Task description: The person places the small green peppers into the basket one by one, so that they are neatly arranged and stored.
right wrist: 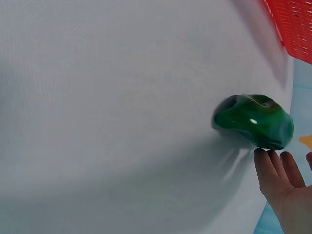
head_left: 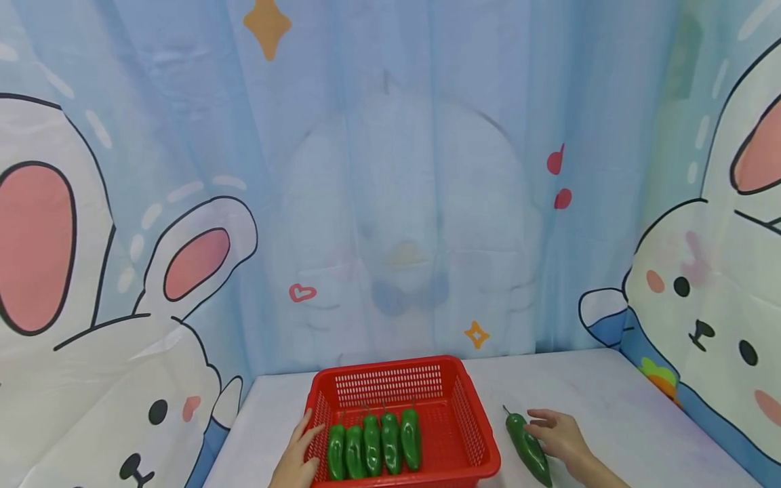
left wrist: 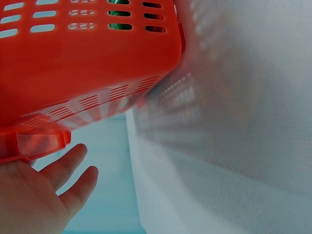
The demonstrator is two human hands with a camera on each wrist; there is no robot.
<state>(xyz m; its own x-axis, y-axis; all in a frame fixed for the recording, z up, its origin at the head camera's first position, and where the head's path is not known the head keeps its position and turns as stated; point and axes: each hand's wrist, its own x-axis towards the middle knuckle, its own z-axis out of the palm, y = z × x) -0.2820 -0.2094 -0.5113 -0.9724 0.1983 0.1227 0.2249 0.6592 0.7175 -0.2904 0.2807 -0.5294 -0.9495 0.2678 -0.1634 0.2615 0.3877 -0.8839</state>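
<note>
A red plastic basket [head_left: 451,420] with slotted walls stands on the white table. Inside it, several green peppers [head_left: 372,447] lie side by side toward the left. My left hand [head_left: 297,453] rests at the basket's left rim; the left wrist view shows its fingers stretched out beside the rim. To the right of the basket a single green pepper [head_left: 527,449] lies on the table, its stem pointing away. My right hand [head_left: 563,437] is at this pepper's right side. Its fingertips [right wrist: 261,155] are right at the pepper's surface, the fingers loosely extended and not wrapped round it.
The white table [head_left: 610,393] runs back to a pale blue curtain [head_left: 390,203] printed with cartoon rabbits. More rabbit print stands along the left and right sides. The basket's right wall rises between its peppers and the single one.
</note>
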